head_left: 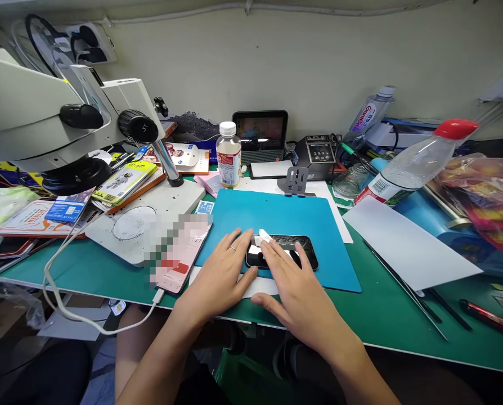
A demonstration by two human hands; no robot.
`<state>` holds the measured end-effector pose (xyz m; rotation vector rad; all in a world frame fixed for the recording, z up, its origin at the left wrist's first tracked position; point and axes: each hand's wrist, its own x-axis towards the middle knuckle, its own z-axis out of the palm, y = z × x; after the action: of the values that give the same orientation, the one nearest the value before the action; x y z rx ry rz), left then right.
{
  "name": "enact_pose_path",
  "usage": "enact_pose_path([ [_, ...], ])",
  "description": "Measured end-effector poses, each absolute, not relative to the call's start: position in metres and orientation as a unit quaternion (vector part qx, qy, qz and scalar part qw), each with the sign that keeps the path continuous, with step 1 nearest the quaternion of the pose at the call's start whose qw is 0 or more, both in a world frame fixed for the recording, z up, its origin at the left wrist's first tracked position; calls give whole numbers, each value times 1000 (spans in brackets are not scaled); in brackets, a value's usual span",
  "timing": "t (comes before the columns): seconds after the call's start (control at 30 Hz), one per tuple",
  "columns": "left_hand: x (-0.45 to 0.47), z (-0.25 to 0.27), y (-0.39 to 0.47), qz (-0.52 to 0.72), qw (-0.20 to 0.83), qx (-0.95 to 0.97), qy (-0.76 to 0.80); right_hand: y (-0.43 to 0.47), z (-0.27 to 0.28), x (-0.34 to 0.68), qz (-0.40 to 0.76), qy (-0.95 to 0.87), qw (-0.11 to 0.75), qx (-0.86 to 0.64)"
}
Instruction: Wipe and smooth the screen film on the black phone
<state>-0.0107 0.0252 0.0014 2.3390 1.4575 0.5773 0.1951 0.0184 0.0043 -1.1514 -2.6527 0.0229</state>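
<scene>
A smartphone (pixel 309 247) with a dark, glossy face lies sideways on the blue mat (pixel 336 275). Over its middle is my right hand (pixel 296 287), fingers stretched out and pressing a small white wipe (pixel 263 235) against the glass; the thumb is apart. My left hand (pixel 221 273) rests flat at the phone's left end, fingertips by its edge, with nothing visibly in it. Between my wrists a white strip (pixel 260 288) shows on the mat's front edge, partly hidden by both hands. To the left, a second phone (pixel 182 259) lies with its screen lit and a white cable (pixel 108 332) plugged in.
A microscope (pixel 108 118) on a pale base stands at left. Behind the mat are a drink bottle (pixel 228 160), a grey phone stand (pixel 296 181) and a black device (pixel 314 157). At right lie a red-capped bottle (pixel 412 163), white sheet (pixel 412 247), tweezers (pixel 420 306) and red pen-like tool (pixel 488 318).
</scene>
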Motion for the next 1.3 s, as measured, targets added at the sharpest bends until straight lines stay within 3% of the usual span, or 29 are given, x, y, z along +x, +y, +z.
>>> enact_pose_path([
  [0.13, -11, 6, 24, 223, 155, 819, 506, 19, 6, 196, 37, -928, 118, -351],
  [0.37, -13, 9, 24, 255, 163, 818, 489, 25, 0, 192, 9, -897, 149, -416],
  [0.67, -14, 8, 28, 252, 167, 828, 472, 23, -2, 196, -21, -842, 252, -477],
  [1.07, -12, 9, 28, 184, 164, 826, 507, 28, -8, 195, -3, -838, 226, -497],
  [1.3, -11, 7, 27, 167, 163, 826, 514, 25, 1, 193, 43, -899, 131, -417],
])
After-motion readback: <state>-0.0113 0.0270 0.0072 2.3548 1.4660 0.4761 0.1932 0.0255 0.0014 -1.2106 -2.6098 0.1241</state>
